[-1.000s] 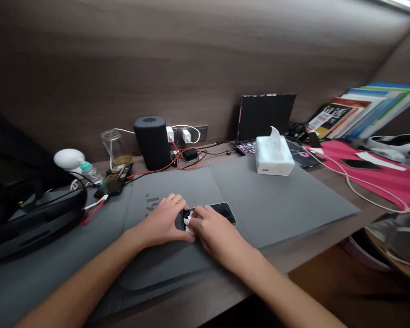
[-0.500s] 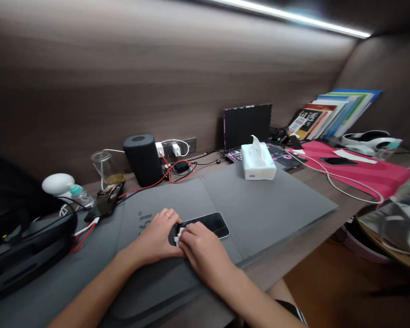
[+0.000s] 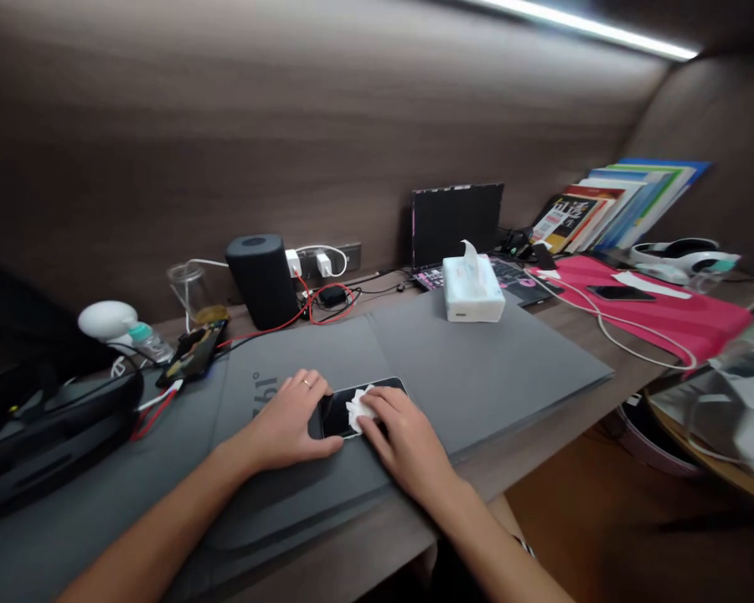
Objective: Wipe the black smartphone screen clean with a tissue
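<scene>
A smartphone (image 3: 335, 413) with a black screen and light rim lies face up on a grey desk mat (image 3: 462, 368). My left hand (image 3: 289, 425) grips its left end, thumb on the near edge and fingers at the far edge. A crumpled white tissue (image 3: 358, 409) rests against the middle of the screen. Closed on that tissue are the fingers of my right hand (image 3: 410, 437), which covers the right part of the phone.
Behind the mat stand a tissue pack (image 3: 473, 291), an open laptop (image 3: 457, 226) and a black speaker (image 3: 262, 283) among cables. To the left lie another phone (image 3: 192, 356) and a small bottle (image 3: 151, 342). A pink cloth (image 3: 659, 310) lies at right.
My right hand has slid the tissue rightward from the phone's left end to the middle of its screen. My left hand stays at the left end, thumb and fingers farther apart.
</scene>
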`<state>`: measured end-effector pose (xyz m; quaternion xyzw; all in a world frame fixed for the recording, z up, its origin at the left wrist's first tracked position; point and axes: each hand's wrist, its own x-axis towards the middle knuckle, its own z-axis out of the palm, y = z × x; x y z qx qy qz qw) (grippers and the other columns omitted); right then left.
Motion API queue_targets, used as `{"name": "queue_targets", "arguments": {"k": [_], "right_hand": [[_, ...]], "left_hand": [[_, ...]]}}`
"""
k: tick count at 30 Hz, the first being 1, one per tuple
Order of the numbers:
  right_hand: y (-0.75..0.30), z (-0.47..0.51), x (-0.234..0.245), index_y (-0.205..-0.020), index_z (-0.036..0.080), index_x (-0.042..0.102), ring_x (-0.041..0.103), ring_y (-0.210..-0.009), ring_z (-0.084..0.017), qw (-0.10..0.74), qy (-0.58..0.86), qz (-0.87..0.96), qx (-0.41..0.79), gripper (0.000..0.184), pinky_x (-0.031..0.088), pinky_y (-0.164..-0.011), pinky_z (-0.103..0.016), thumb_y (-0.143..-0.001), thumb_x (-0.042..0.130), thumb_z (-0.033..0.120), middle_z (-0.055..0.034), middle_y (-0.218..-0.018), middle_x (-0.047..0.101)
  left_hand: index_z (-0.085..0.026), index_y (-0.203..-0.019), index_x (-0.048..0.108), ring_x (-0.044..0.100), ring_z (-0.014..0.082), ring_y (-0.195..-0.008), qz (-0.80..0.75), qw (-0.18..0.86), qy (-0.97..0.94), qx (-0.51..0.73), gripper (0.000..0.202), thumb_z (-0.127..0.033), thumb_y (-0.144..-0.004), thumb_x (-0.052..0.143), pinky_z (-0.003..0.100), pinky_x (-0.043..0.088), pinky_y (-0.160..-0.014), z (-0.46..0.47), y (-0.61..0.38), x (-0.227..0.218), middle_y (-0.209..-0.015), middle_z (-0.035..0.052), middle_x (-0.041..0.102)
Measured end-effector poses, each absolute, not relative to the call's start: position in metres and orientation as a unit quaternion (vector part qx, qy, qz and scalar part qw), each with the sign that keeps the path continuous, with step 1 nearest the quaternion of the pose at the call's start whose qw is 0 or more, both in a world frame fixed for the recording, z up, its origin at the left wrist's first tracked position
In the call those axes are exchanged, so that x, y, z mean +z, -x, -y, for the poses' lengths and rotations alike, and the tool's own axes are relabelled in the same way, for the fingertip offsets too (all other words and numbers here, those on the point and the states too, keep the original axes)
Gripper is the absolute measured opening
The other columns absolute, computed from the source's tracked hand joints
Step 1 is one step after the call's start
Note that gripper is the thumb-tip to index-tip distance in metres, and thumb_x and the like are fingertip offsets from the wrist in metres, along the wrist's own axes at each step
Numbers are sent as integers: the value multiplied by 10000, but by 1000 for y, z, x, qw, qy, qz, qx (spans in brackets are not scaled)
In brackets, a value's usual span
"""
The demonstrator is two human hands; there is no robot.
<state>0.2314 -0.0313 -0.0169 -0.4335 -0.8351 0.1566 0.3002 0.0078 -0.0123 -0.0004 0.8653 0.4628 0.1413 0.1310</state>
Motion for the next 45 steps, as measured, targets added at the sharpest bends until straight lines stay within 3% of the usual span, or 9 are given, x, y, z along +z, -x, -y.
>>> {"name": "queue_targets", "arguments": {"k": [5, 11, 14, 21, 25, 31, 38, 45], "right_hand": [[-233, 33, -14, -1201, 189, 561, 525, -1099, -286, 327, 458, 817, 125, 285, 469, -927, -485, -917, 544, 194, -131, -1156, 607], [-221, 30, -7, -1002, 172, 632, 559, -926, -218, 268, 422, 855, 141, 200, 487, -813, -378, -976, 435, 152, -105, -1001, 604], [-208, 28, -2, -927, 159, 628, 540, -905, -208, 225, 393, 878, 151, 154, 466, -796, -347, -963, 478, 154, -90, -958, 587], [-236, 22, 6, -969, 178, 622, 549, -890, -184, 217, 397, 870, 195, 129, 450, -790, -319, -964, 494, 181, -70, -968, 555], [-232, 20, 14, -882, 172, 622, 538, -812, -174, 179, 411, 877, 174, 154, 432, -726, -303, -958, 489, 161, -63, -902, 546], [-196, 3, 20, -861, 164, 623, 526, -781, -156, 134, 354, 906, 188, 104, 421, -718, -280, -928, 543, 169, -43, -894, 529], [-246, -24, 26, -859, 178, 645, 537, -707, -144, 110, 400, 891, 185, 137, 420, -686, -284, -931, 530, 194, -33, -870, 515], [-204, -14, 26, -827, 178, 619, 512, -704, -139, 101, 325, 917, 211, 86, 403, -654, -266, -882, 561, 144, -32, -870, 523]], "left_hand": [[-196, -1007, 529, 488, 290, -980, -464, 125, -867, 132, 396, -487, -780, 673, 449, 417, -861, 13, -7, 3, -1044, 80, 555], [-195, -1004, 534, 486, 289, -965, -462, 118, -870, 122, 377, -482, -794, 659, 441, 428, -843, 15, -7, 5, -1028, 77, 546], [-197, -999, 535, 486, 284, -972, -454, 120, -873, 130, 361, -469, -799, 662, 432, 427, -849, 13, -5, 4, -1016, 69, 541], [-190, -1006, 553, 498, 284, -984, -463, 134, -865, 142, 438, -513, -757, 712, 439, 433, -866, 11, -3, 4, -1030, 64, 553], [-192, -1001, 554, 497, 282, -984, -465, 133, -863, 145, 465, -541, -743, 718, 435, 442, -859, 10, -3, 2, -1032, 66, 555], [-211, -879, 514, 504, 268, -928, -456, 116, -871, 143, 364, -513, -770, 683, 409, 442, -818, 5, -1, 1, -948, 54, 545], [-205, -964, 539, 519, 272, -966, -457, 144, -863, 158, 480, -586, -738, 722, 415, 448, -852, 5, 0, 5, -987, 52, 561], [-208, -878, 516, 508, 269, -931, -458, 130, -867, 149, 430, -573, -749, 704, 410, 441, -830, 4, 0, 3, -949, 53, 546]]}}
